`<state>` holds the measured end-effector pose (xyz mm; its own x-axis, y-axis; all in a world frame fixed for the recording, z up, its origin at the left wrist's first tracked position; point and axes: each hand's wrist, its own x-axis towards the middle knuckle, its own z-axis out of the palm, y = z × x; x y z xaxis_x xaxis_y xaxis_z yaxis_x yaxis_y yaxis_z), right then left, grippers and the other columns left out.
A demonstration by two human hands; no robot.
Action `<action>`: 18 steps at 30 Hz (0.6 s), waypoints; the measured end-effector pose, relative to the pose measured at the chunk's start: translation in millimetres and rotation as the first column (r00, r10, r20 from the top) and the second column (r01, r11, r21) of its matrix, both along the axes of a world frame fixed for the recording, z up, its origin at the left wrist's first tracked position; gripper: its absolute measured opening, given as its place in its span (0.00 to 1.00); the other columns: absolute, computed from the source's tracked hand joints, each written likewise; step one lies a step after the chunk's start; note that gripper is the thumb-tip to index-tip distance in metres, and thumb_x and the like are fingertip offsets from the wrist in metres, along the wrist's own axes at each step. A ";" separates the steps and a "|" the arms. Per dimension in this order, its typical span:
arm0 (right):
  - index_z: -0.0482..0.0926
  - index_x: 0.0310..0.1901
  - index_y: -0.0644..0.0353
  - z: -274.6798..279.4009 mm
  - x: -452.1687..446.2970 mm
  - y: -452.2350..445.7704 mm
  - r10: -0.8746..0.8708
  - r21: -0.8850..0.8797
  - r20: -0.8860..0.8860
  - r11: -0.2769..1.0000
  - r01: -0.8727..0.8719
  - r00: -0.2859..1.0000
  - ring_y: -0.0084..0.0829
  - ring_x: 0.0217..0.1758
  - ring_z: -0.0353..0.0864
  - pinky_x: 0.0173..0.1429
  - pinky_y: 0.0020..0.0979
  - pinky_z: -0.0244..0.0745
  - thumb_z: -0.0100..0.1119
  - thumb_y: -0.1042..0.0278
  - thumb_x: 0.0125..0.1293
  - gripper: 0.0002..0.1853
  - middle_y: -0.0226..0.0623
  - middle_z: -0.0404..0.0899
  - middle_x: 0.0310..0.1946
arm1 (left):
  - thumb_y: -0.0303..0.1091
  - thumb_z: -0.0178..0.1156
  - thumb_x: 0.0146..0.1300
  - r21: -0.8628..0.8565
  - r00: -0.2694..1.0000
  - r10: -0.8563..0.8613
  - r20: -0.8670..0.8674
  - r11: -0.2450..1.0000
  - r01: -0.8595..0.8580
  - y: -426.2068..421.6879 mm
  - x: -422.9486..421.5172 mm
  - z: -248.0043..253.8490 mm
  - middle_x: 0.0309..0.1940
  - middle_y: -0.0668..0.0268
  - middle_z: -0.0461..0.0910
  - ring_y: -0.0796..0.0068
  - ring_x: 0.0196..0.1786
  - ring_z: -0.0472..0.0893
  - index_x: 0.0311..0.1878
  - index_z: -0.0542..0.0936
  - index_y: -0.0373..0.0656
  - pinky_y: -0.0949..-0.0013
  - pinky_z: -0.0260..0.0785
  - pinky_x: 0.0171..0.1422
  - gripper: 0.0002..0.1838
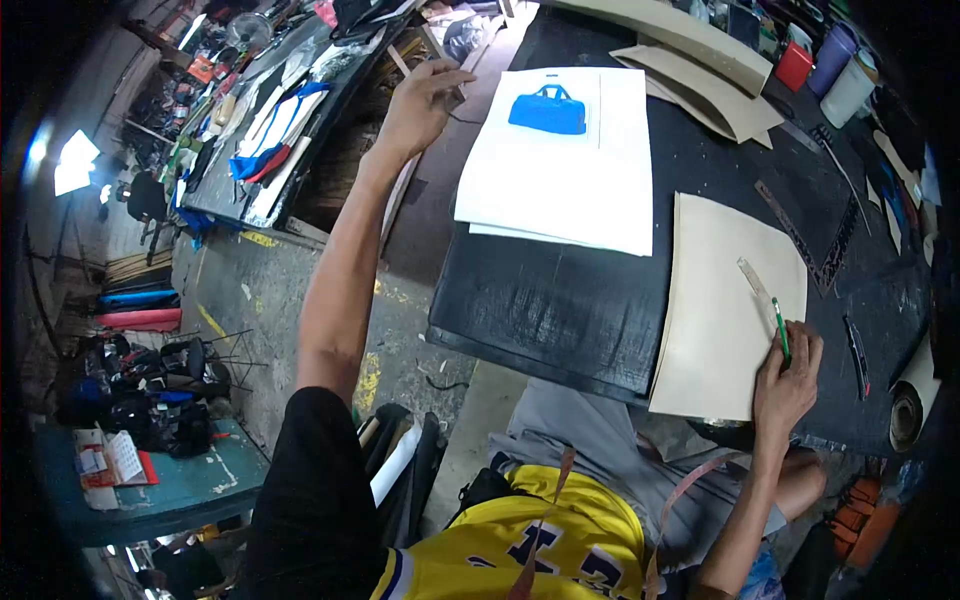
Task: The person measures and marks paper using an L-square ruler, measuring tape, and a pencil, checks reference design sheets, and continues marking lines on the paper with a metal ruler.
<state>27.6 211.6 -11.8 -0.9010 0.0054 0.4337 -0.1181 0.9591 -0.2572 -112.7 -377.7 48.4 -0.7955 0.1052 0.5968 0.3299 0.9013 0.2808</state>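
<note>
My left hand is raised beyond the left edge of the black table, fingers loosely bent and apart, with nothing visible in them. Close to it lie white sheets, the top one printed with a blue duffel bag. On the right, my right hand is closed around a green pencil at the lower right edge of a tan sheet of card. A short ruler lies on the card, its lower end near the pencil and fingers.
A dark carpenter's square and a pen-like tool lie to the right. Folded tan card, a red container and a white bottle sit at the back. A measuring tape hangs over my yellow shirt.
</note>
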 end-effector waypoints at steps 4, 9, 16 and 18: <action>0.86 0.61 0.61 0.2 2.6 -4.3 -0.032 -0.093 0.005 0.995 0.032 0.999 0.45 0.53 0.92 0.51 0.45 0.87 0.60 0.72 0.81 0.12 0.38 0.83 0.61 | 0.30 0.70 0.74 0.448 0.992 -0.040 0.117 0.894 -0.017 57.7 63.2 93.1 0.56 0.58 0.90 0.63 0.61 0.88 0.59 0.92 0.39 0.61 0.80 0.67 0.14; 0.85 0.61 0.62 2.9 2.0 -10.5 -0.028 -0.076 -0.005 0.997 0.028 1.000 0.49 0.54 0.90 0.53 0.47 0.86 0.59 0.74 0.81 0.13 0.41 0.83 0.61 | 0.52 0.80 0.67 0.295 0.704 -0.553 -0.445 0.652 0.699 113.1 127.7 155.1 0.39 0.63 0.89 0.75 0.35 0.83 0.47 0.93 0.40 0.71 0.74 0.35 0.22; 0.86 0.60 0.61 6.1 4.2 -17.7 -0.048 -0.151 0.023 0.987 0.051 0.999 0.47 0.53 0.91 0.53 0.46 0.85 0.58 0.73 0.82 0.12 0.40 0.83 0.60 | 0.58 0.85 0.58 0.285 0.647 -0.630 -0.430 0.585 0.759 152.8 213.9 201.0 0.35 0.81 0.77 0.84 0.35 0.73 0.55 0.89 0.67 0.70 0.66 0.46 0.24; 0.86 0.60 0.61 4.8 6.3 -17.0 -0.040 -0.149 0.019 0.988 0.042 0.999 0.47 0.53 0.91 0.53 0.46 0.85 0.58 0.72 0.82 0.12 0.39 0.84 0.59 | 0.55 0.86 0.58 0.305 0.679 -0.586 -0.443 0.613 0.729 153.2 216.5 202.3 0.34 0.81 0.77 0.85 0.34 0.72 0.51 0.87 0.66 0.71 0.67 0.45 0.22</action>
